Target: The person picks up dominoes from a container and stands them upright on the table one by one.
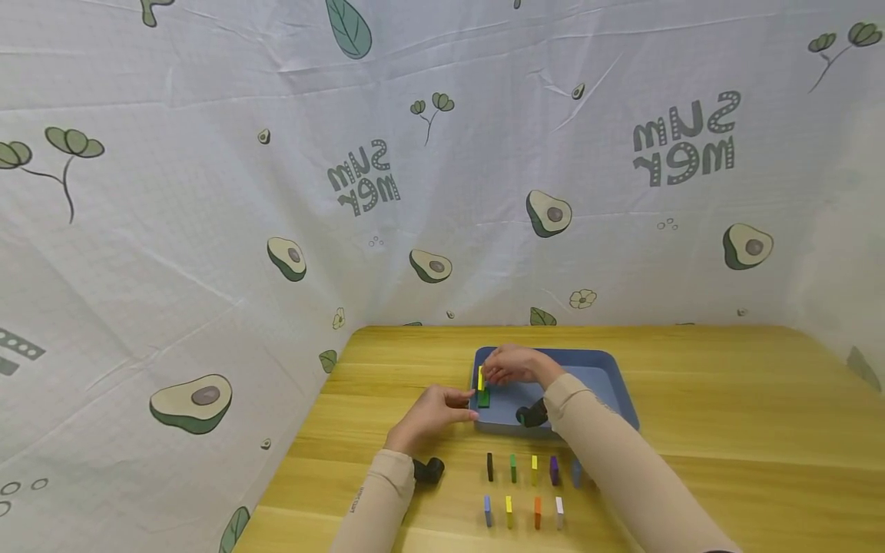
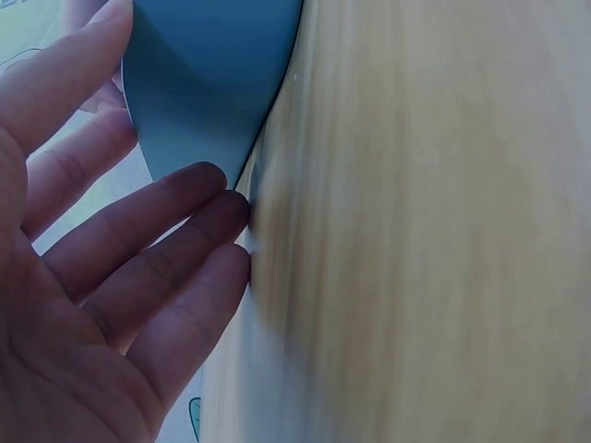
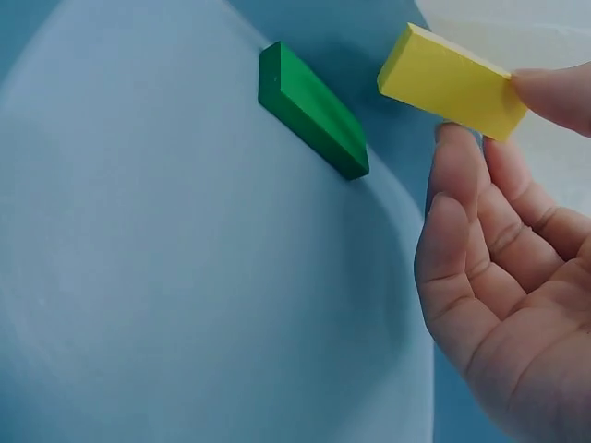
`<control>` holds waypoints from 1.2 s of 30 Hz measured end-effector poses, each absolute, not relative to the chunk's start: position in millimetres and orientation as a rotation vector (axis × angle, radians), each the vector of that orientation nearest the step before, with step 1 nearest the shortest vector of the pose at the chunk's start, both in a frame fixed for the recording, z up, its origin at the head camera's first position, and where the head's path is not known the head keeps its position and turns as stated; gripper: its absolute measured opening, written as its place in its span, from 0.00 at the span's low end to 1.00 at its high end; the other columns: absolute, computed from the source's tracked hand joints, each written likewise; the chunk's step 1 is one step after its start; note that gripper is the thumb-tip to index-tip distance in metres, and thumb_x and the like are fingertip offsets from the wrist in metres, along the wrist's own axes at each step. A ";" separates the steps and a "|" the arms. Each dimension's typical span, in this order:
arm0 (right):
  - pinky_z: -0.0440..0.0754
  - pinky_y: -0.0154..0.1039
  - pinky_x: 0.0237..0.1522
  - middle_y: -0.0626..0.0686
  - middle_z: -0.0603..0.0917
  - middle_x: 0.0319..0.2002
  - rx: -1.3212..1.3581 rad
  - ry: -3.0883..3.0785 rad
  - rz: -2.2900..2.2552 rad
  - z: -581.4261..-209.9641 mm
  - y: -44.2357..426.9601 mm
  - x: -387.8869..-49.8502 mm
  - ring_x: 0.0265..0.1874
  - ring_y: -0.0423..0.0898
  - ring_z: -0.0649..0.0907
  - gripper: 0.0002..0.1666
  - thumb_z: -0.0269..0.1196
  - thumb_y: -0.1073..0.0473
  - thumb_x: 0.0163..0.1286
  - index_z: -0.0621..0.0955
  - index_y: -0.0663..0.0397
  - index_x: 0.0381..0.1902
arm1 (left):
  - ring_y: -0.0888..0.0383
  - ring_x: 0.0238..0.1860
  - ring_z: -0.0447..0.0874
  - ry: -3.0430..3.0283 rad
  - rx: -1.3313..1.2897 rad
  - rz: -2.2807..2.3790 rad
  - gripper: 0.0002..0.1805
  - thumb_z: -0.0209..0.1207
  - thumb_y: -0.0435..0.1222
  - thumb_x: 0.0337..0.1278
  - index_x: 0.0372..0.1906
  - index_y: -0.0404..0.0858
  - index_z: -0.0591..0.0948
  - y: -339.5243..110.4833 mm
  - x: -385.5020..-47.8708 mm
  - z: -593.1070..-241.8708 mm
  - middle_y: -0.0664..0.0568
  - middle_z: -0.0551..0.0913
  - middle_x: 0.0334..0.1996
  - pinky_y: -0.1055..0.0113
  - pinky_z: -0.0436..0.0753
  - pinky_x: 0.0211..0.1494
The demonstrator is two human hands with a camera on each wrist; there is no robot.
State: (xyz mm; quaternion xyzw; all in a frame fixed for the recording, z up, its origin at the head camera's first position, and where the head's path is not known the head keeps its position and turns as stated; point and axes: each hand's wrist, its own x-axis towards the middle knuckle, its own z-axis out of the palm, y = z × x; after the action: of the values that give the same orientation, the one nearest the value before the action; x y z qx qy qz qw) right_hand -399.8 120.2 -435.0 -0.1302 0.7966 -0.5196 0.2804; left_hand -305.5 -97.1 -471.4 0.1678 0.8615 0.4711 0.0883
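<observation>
My right hand (image 1: 508, 365) pinches a yellow domino-like block (image 3: 452, 81) between thumb and fingers at one end. The block is raised above the left side of a blue tray (image 1: 625, 399). A green block (image 3: 319, 111) lies in the tray by its wall, below the yellow one and apart from it. At the tray's left edge is my left hand (image 1: 434, 415), its fingers loosely extended. In the left wrist view, fingertips (image 2: 208, 175) touch or nearly touch the tray's outer wall (image 2: 212, 83).
Two rows of small upright blocks stand on the wooden table (image 1: 726, 430) before the tray, among them a black block (image 1: 490, 467), an orange block (image 1: 537, 512) and a white block (image 1: 559, 512). My right forearm passes over the tray's near right side. A patterned cloth (image 1: 484, 192) hangs behind.
</observation>
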 end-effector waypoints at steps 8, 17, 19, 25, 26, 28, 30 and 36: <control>0.84 0.40 0.43 0.51 0.82 0.32 -0.415 2.172 -1.412 -422.5 125.3 -400.5 0.31 0.44 0.81 0.06 0.59 0.63 0.71 0.79 0.59 0.33 | 0.53 0.60 0.83 2.565 0.484 1.413 0.27 0.70 0.47 0.58 0.61 0.44 0.83 -97.0 -307.7 -472.2 0.50 0.85 0.58 0.54 0.82 0.63; 0.83 0.54 0.57 0.52 0.83 0.35 -0.541 2.191 -1.409 -401.3 129.6 -390.6 0.35 0.46 0.84 0.07 0.58 0.63 0.72 0.79 0.62 0.38 | 0.54 0.60 0.83 2.589 0.505 1.382 0.27 0.70 0.49 0.57 0.61 0.44 0.82 -97.0 -307.5 -471.8 0.51 0.85 0.58 0.53 0.81 0.64; 0.83 0.54 0.57 0.52 0.82 0.35 -0.539 2.195 -1.415 -398.5 131.4 -388.0 0.34 0.45 0.83 0.06 0.58 0.63 0.72 0.78 0.62 0.39 | 0.54 0.59 0.84 2.594 0.510 1.372 0.28 0.69 0.50 0.57 0.62 0.44 0.82 -97.8 -308.2 -472.5 0.51 0.85 0.58 0.54 0.81 0.63; 0.82 0.54 0.58 0.53 0.83 0.37 -0.587 2.235 -1.405 -390.7 139.4 -378.4 0.37 0.47 0.84 0.08 0.60 0.62 0.71 0.78 0.63 0.42 | 0.55 0.59 0.84 2.603 0.509 1.358 0.28 0.70 0.50 0.57 0.61 0.45 0.82 -98.1 -308.7 -472.6 0.53 0.85 0.59 0.55 0.81 0.63; 0.82 0.55 0.58 0.53 0.83 0.37 -0.600 2.239 -1.402 -389.3 140.9 -376.5 0.38 0.48 0.84 0.08 0.60 0.62 0.71 0.78 0.63 0.42 | 0.55 0.59 0.83 2.603 0.506 1.357 0.28 0.70 0.50 0.57 0.61 0.45 0.82 -97.9 -308.5 -472.4 0.53 0.85 0.59 0.55 0.81 0.63; 0.83 0.54 0.56 0.54 0.83 0.37 -0.637 2.249 -1.392 -386.7 144.2 -373.4 0.38 0.48 0.84 0.08 0.60 0.62 0.71 0.78 0.63 0.41 | 0.54 0.60 0.83 2.605 0.504 1.352 0.28 0.70 0.49 0.57 0.61 0.45 0.82 -97.4 -308.2 -472.3 0.52 0.85 0.59 0.54 0.81 0.64; 0.84 0.51 0.54 0.55 0.83 0.37 -0.670 2.254 -1.387 -383.9 147.9 -369.9 0.37 0.48 0.84 0.08 0.60 0.62 0.70 0.79 0.63 0.41 | 0.54 0.60 0.83 2.603 0.499 1.352 0.28 0.70 0.48 0.57 0.62 0.45 0.82 -96.9 -308.1 -472.1 0.51 0.84 0.59 0.53 0.80 0.64; 0.85 0.41 0.47 0.56 0.83 0.38 -0.754 2.261 -1.391 -374.5 158.6 -356.5 0.39 0.50 0.84 0.11 0.60 0.62 0.69 0.77 0.66 0.44 | 0.53 0.61 0.83 2.605 0.499 1.349 0.27 0.69 0.48 0.58 0.62 0.46 0.82 -96.8 -308.3 -473.1 0.51 0.84 0.59 0.53 0.80 0.65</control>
State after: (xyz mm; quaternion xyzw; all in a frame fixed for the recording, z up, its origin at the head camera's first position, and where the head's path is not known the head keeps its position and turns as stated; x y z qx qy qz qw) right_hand -356.5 158.6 -374.5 -0.2684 0.8045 -0.4947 0.1899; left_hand -308.3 -96.8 -473.1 0.1671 0.8724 0.4517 0.0827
